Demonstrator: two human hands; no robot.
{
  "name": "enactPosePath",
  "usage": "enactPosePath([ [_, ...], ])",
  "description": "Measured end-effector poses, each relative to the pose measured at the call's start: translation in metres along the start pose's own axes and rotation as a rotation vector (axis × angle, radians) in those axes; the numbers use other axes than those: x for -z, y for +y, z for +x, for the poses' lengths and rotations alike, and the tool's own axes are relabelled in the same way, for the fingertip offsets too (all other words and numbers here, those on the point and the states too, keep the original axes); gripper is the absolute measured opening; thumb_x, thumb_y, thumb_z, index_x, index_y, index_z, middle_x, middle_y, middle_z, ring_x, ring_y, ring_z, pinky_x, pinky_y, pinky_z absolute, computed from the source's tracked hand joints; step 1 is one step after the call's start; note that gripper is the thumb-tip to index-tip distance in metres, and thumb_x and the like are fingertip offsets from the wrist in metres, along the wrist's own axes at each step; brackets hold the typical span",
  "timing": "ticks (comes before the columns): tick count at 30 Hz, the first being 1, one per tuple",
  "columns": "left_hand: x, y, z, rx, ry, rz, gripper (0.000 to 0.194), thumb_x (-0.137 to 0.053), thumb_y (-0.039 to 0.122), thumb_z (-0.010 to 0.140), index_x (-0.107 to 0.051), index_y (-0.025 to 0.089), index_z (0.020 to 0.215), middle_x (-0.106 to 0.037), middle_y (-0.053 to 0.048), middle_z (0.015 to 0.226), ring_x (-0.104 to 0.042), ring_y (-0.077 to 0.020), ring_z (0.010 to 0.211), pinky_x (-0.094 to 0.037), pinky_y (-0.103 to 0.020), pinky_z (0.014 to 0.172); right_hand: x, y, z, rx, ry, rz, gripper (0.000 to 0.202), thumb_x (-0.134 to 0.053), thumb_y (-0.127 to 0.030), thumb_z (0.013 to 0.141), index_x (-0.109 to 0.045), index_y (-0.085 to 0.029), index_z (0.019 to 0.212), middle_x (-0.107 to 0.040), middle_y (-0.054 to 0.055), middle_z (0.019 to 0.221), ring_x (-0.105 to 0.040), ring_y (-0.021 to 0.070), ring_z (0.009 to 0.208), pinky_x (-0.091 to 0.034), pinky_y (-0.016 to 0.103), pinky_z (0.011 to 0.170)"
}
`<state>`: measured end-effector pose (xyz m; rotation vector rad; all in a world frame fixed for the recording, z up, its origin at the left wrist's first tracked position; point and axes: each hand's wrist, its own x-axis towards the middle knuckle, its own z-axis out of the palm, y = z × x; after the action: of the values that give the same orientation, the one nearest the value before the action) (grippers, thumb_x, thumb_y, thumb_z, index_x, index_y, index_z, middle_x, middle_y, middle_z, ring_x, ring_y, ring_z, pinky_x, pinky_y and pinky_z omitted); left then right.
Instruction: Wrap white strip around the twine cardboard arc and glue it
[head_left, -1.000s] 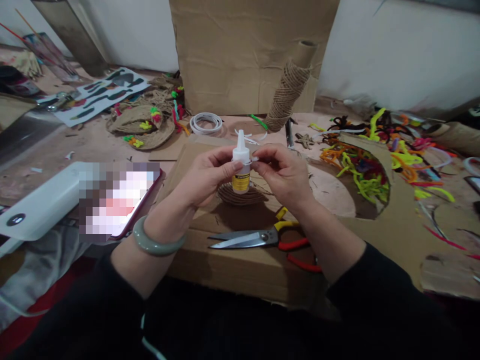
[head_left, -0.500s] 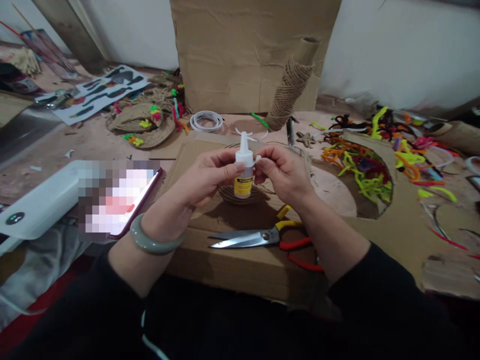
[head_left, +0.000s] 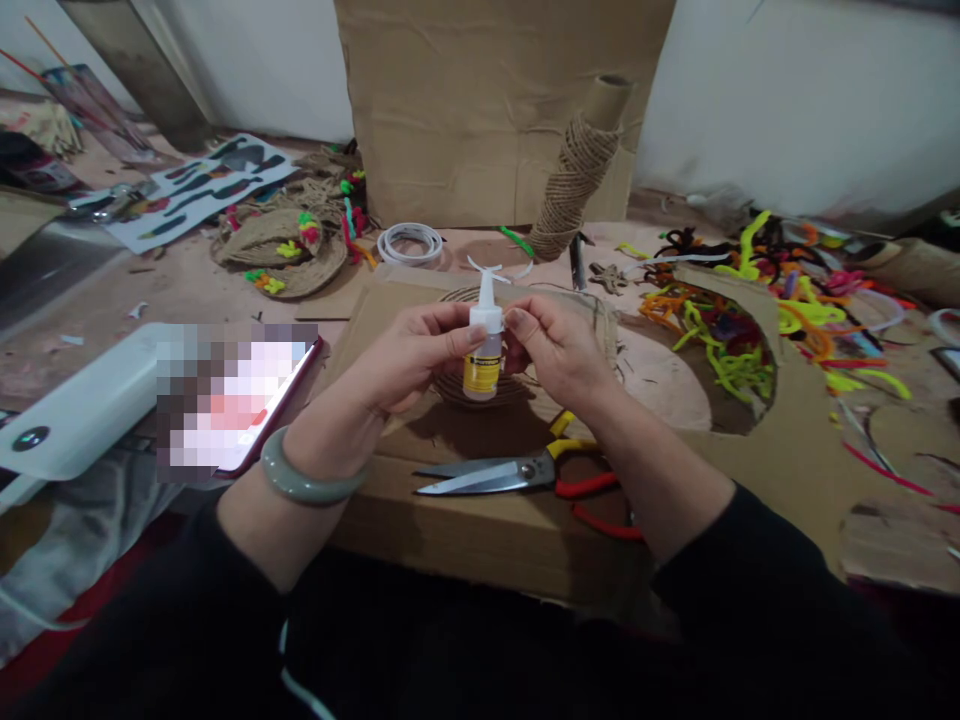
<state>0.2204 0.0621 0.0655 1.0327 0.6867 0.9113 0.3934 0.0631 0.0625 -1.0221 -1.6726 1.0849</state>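
A small glue bottle (head_left: pixel 482 368) with a white nozzle and yellow label is upright between my hands. My left hand (head_left: pixel 420 355) grips it at the neck, thumb across the front. My right hand (head_left: pixel 559 345) is pinched closed beside the cap; whatever its fingertips hold is hidden. Beneath the bottle lies a coil of brown twine (head_left: pixel 491 392) on a cardboard sheet (head_left: pixel 375 318). Nearer me are scissors (head_left: pixel 495 474) with yellow and red handles, blades pointing left.
A phone (head_left: pixel 251 400) and a white device (head_left: pixel 90 400) lie at left. Behind, a twine roll (head_left: pixel 574 175) leans against upright cardboard (head_left: pixel 465 120). Colourful pipe cleaners (head_left: pixel 739 360) are heaped at right. A woven twine piece (head_left: pixel 262 250) lies back left.
The bottle has tilted slightly and turned in my left hand. My right fingertips have moved up to the cap's side, and the small white piece seen at them before no longer shows.
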Motion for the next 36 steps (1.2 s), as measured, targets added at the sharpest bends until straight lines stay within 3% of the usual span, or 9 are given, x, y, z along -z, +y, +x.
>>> enactPosePath([
  [6, 0.005, 0.001, 0.004, -0.100, 0.118, -0.018, 0.034, -0.082, 0.035, 0.064, -0.072, 0.019, 0.092, -0.073, -0.003, 0.090, -0.069, -0.0156, 0.076, -0.056, -0.024, 0.064, -0.001, 0.000, 0.000, -0.022, -0.012, -0.006, 0.054, -0.046, -0.073, 0.081, -0.054, -0.020, 0.090, -0.060, 0.002, 0.082, -0.058, 0.0126, 0.072, -0.049, 0.026, 0.064],
  [12, 0.008, -0.001, 0.008, -0.280, 0.130, 0.055, 0.034, -0.083, 0.035, 0.064, -0.071, 0.022, 0.092, -0.072, -0.002, 0.095, -0.066, -0.0179, 0.092, -0.052, -0.029, 0.083, -0.008, 0.008, -0.002, -0.043, -0.147, 0.017, 0.053, -0.058, -0.060, 0.081, -0.053, -0.018, 0.113, -0.063, 0.010, 0.114, -0.060, 0.0185, 0.093, -0.050, 0.033, 0.077],
  [17, 0.006, -0.007, 0.010, -0.362, 0.148, 0.161, 0.034, -0.085, 0.030, 0.061, -0.067, 0.021, 0.089, -0.069, -0.001, 0.089, -0.064, -0.0159, 0.085, -0.049, -0.029, 0.082, -0.006, 0.010, -0.002, 0.013, -0.142, -0.197, 0.035, -0.061, -0.045, 0.083, -0.059, -0.017, 0.102, -0.067, 0.007, 0.097, -0.059, 0.0178, 0.081, -0.047, 0.035, 0.073],
  [20, 0.004, -0.007, 0.009, -0.350, 0.124, 0.149, 0.047, -0.087, 0.031, 0.057, -0.064, 0.022, 0.096, -0.068, -0.001, 0.092, -0.065, -0.0172, 0.088, -0.048, -0.030, 0.083, -0.005, 0.007, -0.002, 0.009, -0.107, -0.214, 0.031, -0.063, -0.042, 0.081, -0.059, -0.016, 0.098, -0.067, 0.007, 0.095, -0.058, 0.0171, 0.079, -0.046, 0.032, 0.069],
  [23, 0.003, -0.003, 0.006, -0.259, 0.034, 0.085, 0.058, -0.083, 0.044, 0.061, -0.062, 0.025, 0.112, -0.068, -0.003, 0.104, -0.063, -0.0222, 0.102, -0.047, -0.033, 0.089, -0.005, 0.004, -0.003, 0.006, -0.139, -0.186, 0.027, -0.063, -0.038, 0.081, -0.059, -0.016, 0.095, -0.066, 0.005, 0.091, -0.058, 0.0166, 0.078, -0.045, 0.031, 0.069],
  [28, 0.005, 0.002, 0.001, -0.131, -0.071, -0.004, 0.047, -0.074, 0.057, 0.068, -0.072, 0.023, 0.100, -0.069, -0.005, 0.109, -0.062, -0.0238, 0.105, -0.048, -0.033, 0.090, -0.006, 0.002, -0.003, -0.004, -0.222, -0.146, 0.030, -0.064, -0.038, 0.080, -0.062, -0.016, 0.099, -0.066, 0.005, 0.094, -0.060, 0.0186, 0.085, -0.046, 0.034, 0.077],
  [33, 0.006, 0.003, 0.002, -0.170, 0.078, -0.061, 0.033, -0.076, 0.047, 0.069, -0.073, 0.022, 0.091, -0.069, -0.001, 0.090, -0.064, -0.0153, 0.084, -0.050, -0.025, 0.071, -0.004, 0.007, -0.001, -0.056, -0.174, -0.015, 0.043, -0.066, -0.047, 0.078, -0.059, -0.015, 0.106, -0.065, 0.007, 0.099, -0.060, 0.0187, 0.087, -0.047, 0.034, 0.077],
  [36, 0.004, 0.004, 0.003, -0.186, 0.137, -0.004, 0.034, -0.081, 0.038, 0.065, -0.070, 0.021, 0.093, -0.069, -0.001, 0.089, -0.065, -0.0152, 0.083, -0.050, -0.027, 0.075, -0.005, 0.009, -0.002, -0.043, -0.192, -0.040, 0.044, -0.066, -0.050, 0.078, -0.059, -0.016, 0.105, -0.066, 0.007, 0.101, -0.060, 0.0185, 0.086, -0.047, 0.034, 0.077],
])
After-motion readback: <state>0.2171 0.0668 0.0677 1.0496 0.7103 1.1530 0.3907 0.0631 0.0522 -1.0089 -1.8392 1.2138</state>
